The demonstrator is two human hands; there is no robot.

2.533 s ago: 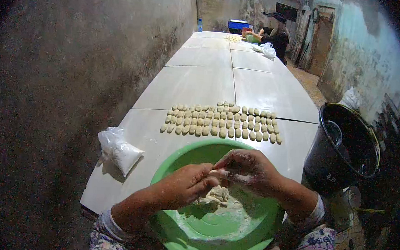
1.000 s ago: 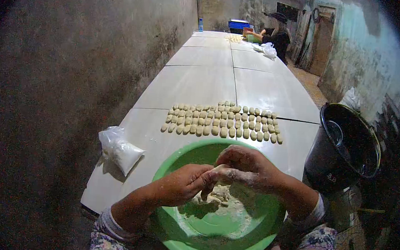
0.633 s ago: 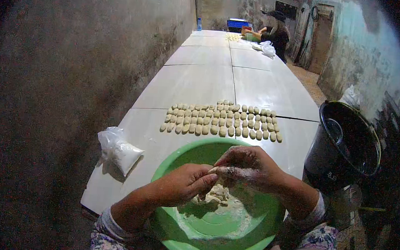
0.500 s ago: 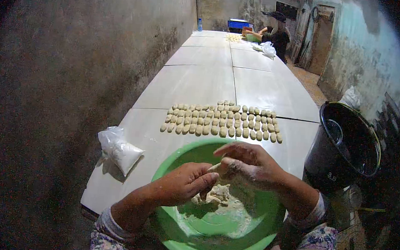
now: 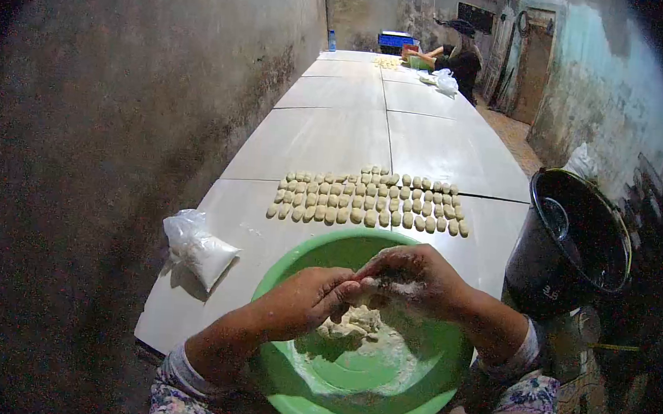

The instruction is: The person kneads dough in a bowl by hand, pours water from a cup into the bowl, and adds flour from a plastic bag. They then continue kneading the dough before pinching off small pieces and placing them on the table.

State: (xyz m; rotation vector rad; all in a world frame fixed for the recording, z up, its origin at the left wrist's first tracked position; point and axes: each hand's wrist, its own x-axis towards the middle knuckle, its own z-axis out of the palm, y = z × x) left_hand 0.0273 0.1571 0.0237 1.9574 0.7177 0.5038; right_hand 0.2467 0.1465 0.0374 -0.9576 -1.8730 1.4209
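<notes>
Over a green basin [image 5: 278, 269], my two hands meet at the fingertips. The fingers of my left hand [image 5: 312, 300] are curled and pinch at a piece of dough, mostly hidden between the hands. My right hand [image 5: 423, 283], dusted with flour, is cupped with its fingers bent round the same piece. Beneath them, a lump of soft dough [image 5: 357, 323] lies in the basin among smears of flour. Just beyond the rim, several rows of small oval dough pieces [image 5: 343, 202] are laid out on the table.
A plastic bag of white powder [image 5: 207, 256] rests at the left on the white tiled table [image 5: 313, 139]. A black bucket [image 5: 533, 262] stands at the right edge. At the far end are a blue crate [image 5: 396, 39] and another person [image 5: 460, 60] beside a green container.
My right hand's fingers have closed down toward my left fingertips. The dough strip that showed between my hands is now mostly covered.
</notes>
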